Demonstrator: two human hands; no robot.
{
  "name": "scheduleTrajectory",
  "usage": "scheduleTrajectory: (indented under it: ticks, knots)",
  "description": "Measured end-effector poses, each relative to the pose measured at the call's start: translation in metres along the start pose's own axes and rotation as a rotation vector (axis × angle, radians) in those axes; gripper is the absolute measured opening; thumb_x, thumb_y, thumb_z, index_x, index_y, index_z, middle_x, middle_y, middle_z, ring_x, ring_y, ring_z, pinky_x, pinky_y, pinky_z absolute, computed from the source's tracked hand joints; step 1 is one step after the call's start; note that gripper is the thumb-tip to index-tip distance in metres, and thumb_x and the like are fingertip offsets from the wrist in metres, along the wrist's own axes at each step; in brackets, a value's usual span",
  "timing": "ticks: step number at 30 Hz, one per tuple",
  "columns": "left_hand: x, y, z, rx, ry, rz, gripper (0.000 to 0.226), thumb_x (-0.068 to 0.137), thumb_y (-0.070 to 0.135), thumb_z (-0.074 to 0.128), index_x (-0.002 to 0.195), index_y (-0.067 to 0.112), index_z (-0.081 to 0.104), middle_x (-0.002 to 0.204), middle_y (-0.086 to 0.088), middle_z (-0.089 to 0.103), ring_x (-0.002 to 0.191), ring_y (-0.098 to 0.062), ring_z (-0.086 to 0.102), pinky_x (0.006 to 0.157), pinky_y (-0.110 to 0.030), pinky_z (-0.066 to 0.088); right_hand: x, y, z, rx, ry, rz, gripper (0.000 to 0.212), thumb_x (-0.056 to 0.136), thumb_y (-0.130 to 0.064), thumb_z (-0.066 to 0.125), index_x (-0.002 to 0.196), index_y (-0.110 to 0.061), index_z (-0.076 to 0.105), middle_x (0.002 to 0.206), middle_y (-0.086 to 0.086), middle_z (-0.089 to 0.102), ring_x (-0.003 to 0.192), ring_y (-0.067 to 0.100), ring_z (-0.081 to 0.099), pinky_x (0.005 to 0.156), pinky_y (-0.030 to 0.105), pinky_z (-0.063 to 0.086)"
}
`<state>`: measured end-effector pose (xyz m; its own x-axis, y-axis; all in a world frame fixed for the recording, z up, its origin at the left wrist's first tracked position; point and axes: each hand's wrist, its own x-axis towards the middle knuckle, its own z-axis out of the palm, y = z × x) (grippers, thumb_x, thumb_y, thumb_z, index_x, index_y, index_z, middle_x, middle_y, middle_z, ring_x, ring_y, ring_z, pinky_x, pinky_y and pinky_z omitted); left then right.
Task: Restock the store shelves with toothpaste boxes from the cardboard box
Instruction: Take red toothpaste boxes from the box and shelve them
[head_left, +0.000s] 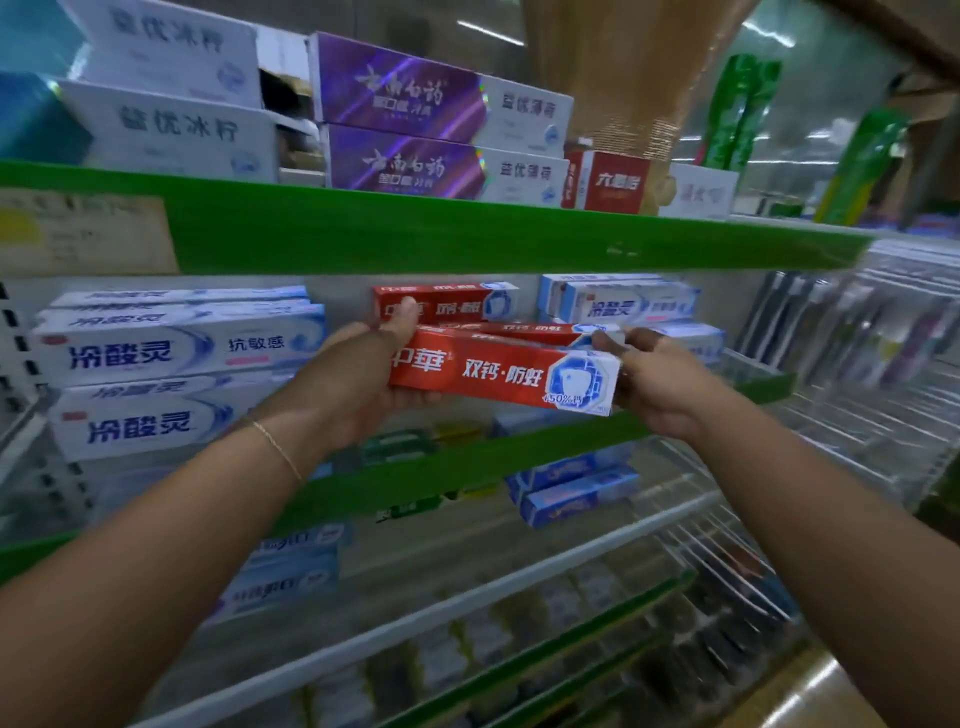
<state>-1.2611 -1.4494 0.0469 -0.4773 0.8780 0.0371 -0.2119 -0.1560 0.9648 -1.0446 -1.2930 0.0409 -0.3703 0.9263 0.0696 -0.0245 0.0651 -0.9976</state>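
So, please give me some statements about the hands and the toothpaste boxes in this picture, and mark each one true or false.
1. Both hands hold one red toothpaste box. True: the left hand grips its left end, the right hand its right end.
2. The held box stands upright. False: it lies lengthwise, slightly tilted.
3. Purple boxes sit on the shelf above. True.
4. The shelf edge is blue. False: it is green.
5. The left wrist wears a thin bracelet. True.

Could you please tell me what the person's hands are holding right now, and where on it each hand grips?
A red toothpaste box, held by its ends: the left hand grips the left end, and the right hand pinches the right end with its fingers.
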Motion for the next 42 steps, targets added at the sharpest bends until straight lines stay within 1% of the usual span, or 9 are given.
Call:
scheduleTrajectory:
  ticks: [2,4,8,13,18,24,28,32,42]
  knots:
    - [0.003,0.002,0.001,-0.009,0.069,0.022,0.041,0.097,0.037,0.053,0.118,0.002,0.053,0.096,-0.012,0.066,0.078,-0.023,0.067,0.063,-0.038,0.061,0.018,0.001,0.006,-0.006,-0.074,0.006,0.01,0.098,-0.009,0.058,0.107,-0.007,0.057,0.067,0.003,0.072,0.05,0.008,0.065,0.044,0.019,0.05]
    - [0.006,0.003,0.004,-0.012,0.125,0.044,0.036,0.098,0.037,0.052,0.113,0.004,0.055,0.091,-0.01,0.064,0.074,-0.021,0.065,0.055,-0.033,0.06,0.035,0.001,0.011,-0.027,-0.129,0.021,0.011,0.1,-0.004,0.051,0.104,-0.012,0.058,0.061,0.0,0.071,0.049,0.008,0.066,0.041,0.018,0.048]
    - [0.013,0.006,0.016,-0.046,0.26,0.101,0.021,0.099,0.032,0.051,0.09,0.013,0.054,0.084,-0.007,0.061,0.071,-0.021,0.063,0.054,-0.032,0.058,0.061,0.002,0.019,-0.044,-0.249,0.042,0.011,0.099,-0.005,0.054,0.106,-0.011,0.06,0.081,0.005,0.073,0.075,0.017,0.068,0.064,0.028,0.055]
    - [0.022,0.008,0.029,-0.096,0.457,0.109,0.017,0.099,0.027,0.054,0.096,0.011,0.052,0.087,-0.008,0.06,0.069,-0.024,0.062,0.052,-0.035,0.058,0.081,0.006,0.028,-0.041,-0.337,0.095,0.032,0.093,-0.004,0.063,0.125,-0.002,0.056,0.106,0.015,0.07,0.09,0.026,0.068,0.075,0.036,0.058]
    - [0.039,0.014,0.029,-0.129,0.654,0.104,0.02,0.099,0.026,0.055,0.088,0.01,0.049,0.084,-0.009,0.064,0.067,-0.023,0.064,0.056,-0.043,0.06,0.092,0.012,0.028,-0.078,-0.445,0.067,0.013,0.091,-0.012,0.068,0.098,-0.01,0.057,0.113,0.009,0.067,0.107,0.024,0.065,0.094,0.042,0.055]
    - [0.054,0.013,0.027,-0.085,0.644,0.139,0.015,0.1,0.016,0.049,0.11,0.005,0.053,0.09,-0.011,0.066,0.075,-0.024,0.067,0.057,-0.04,0.061,0.101,0.018,0.022,-0.571,-0.308,-0.203,0.064,0.081,-0.05,0.075,0.129,-0.011,0.059,0.116,0.004,0.066,0.107,0.025,0.062,0.099,0.045,0.051]
    - [0.062,0.011,0.034,-0.046,0.562,0.162,0.017,0.1,0.012,0.047,0.111,0.007,0.06,0.093,-0.01,0.07,0.075,-0.021,0.069,0.053,-0.032,0.057,0.104,0.017,0.021,-0.622,-0.31,-0.259,0.055,0.086,-0.042,0.073,0.128,-0.01,0.059,0.117,0.006,0.065,0.104,0.024,0.062,0.097,0.041,0.052]
    - [0.068,0.01,0.043,-0.034,0.511,0.172,0.016,0.099,0.008,0.047,0.102,0.009,0.062,0.099,-0.011,0.071,0.08,-0.023,0.07,0.073,-0.041,0.061,0.107,0.017,0.022,-0.706,-0.281,-0.329,0.037,0.088,-0.037,0.072,0.113,-0.011,0.061,0.108,0.009,0.066,0.097,0.025,0.063,0.091,0.041,0.054]
    - [0.089,0.007,0.057,0.002,0.636,0.107,0.018,0.098,0.015,0.055,0.115,0.009,0.051,0.101,-0.01,0.065,0.075,-0.023,0.065,0.065,-0.042,0.061,0.117,0.011,0.017,-0.622,-0.223,-0.325,0.055,0.092,-0.022,0.068,0.141,-0.014,0.045,0.105,0.001,0.062,0.08,0.009,0.056,0.07,0.021,0.043]
